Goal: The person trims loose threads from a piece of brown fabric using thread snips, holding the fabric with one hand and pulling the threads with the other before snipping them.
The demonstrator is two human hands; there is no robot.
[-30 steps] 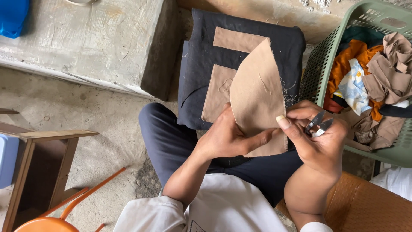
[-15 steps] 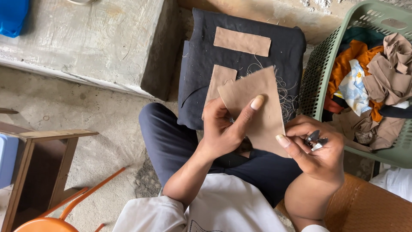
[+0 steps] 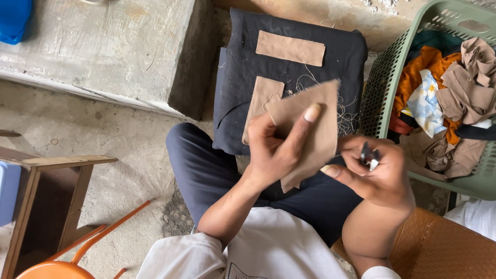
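1. The left hand, at the frame's centre, pinched a tan fabric piece, fingers closed around its edge, one fingertip pressed flat on its face.
2. The right hand, just right of centre, was curled shut on small thread snips, touching the cloth's lower edge.
3. Holding the piece taut near the blades would likely keep trimming clean.
4. Above lay a dark cushion bearing two tan strips and loose threads; a green basket of scraps stood at right.

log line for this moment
left hand: holds tan fabric piece | right hand: grips small snips | green basket beside
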